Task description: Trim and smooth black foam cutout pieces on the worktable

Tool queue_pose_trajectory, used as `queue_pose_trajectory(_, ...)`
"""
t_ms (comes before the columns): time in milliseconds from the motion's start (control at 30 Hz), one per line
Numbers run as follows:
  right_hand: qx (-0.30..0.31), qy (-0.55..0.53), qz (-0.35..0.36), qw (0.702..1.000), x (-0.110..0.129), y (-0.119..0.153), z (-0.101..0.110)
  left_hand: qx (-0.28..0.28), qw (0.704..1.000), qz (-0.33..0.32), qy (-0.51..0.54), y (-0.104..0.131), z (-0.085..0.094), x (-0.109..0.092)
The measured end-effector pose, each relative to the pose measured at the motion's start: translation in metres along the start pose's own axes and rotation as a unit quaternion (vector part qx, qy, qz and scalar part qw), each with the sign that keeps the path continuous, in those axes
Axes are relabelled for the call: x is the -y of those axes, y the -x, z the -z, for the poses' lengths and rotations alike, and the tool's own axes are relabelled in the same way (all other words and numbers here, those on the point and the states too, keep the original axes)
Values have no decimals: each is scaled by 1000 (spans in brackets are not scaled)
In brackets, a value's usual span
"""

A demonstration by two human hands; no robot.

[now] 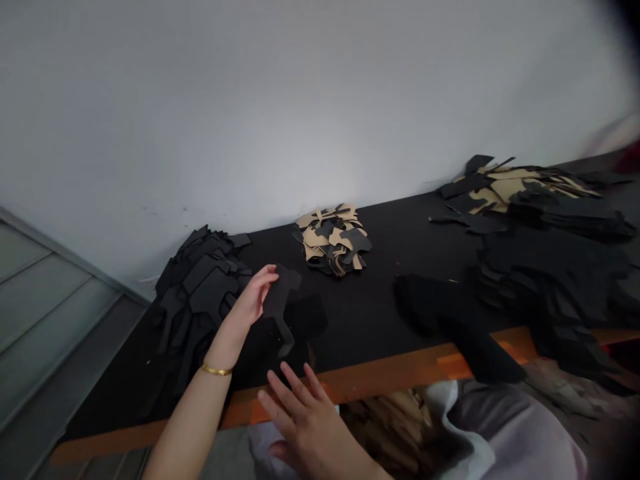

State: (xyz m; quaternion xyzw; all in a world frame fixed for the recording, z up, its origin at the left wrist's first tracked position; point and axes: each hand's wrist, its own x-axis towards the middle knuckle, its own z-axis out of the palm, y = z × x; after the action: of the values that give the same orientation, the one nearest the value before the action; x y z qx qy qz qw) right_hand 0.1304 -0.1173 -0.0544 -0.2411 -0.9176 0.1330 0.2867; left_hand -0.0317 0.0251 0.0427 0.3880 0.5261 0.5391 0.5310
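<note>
To the near left of the tan-and-black pile (pixel 334 243), the left hand (pixel 255 295) is holding a flat black cut-out (pixel 278 293), with its fingers closing on the upper left edge. The narrow leg of this cut-out is pointing toward the tabletop's orange edge (pixel 370 378), nearer to the person than the pile. The right hand (pixel 313 427) is lying nearer still, beyond the orange edge; its fingers are spreading apart and, as far as I can see, they are holding nothing. For good handling, I am thinking that the left grip should be staying light, because the sheet is looking thin and the leg may be bending easily. The right hand could be supporting this leg from below, without pulling on it. Farther left of the tan-and-black pile, a heap of black cut-outs (pixel 213 283) is lying close to the left forearm, so the wrist should be moving carefully, otherwise the loose pieces may be sliding.
</note>
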Motion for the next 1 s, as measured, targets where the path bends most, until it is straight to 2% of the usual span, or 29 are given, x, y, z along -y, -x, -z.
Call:
queue_pose_trajectory(67, 33, -20, -12, 999, -10, -6, -3, 21, 999, 22, -29, 2, 1, 5)
queue_pose_trajectory(167, 26, -37, -34, 998, -32, 8, 10, 49, 997, 47, -36, 5, 2, 8)
queue_pose_trajectory(233, -6, -40, -58, 998, -44, 22, 27, 52, 997, 56, -28, 6, 1, 9)
queue_pose_trajectory(300, -64, -53, -98, 992, -51, 32, 43, 56, 996, 68, -13, 7, -2, 10)
queue_pose_trajectory(400, -148, -66, -170, 972, -52, 37, 58, 71, 994, 89, -1, 7, -7, 15)
queue_pose_trajectory(467, -151, -61, -167, 972, -48, 34, 59, 73, 993, 92, -18, 7, -11, 20)
queue_pose_trajectory(600, -157, -64, -112, 979, -40, 26, 53, 63, 992, 69, -85, 5, -17, 31)
queue_pose_trajectory(767, -205, -108, -157, 960, -45, 25, 45, 44, 986, -3, -160, -1, -21, 42)
queue_pose_trajectory(900, -204, -112, -192, 953, -53, 27, 44, 54, 989, 19, -136, -2, -25, 44)
queue_pose_trajectory(1000, -175, -89, -180, 964, -56, 30, 45, 48, 991, 42, -117, -1, -27, 41)
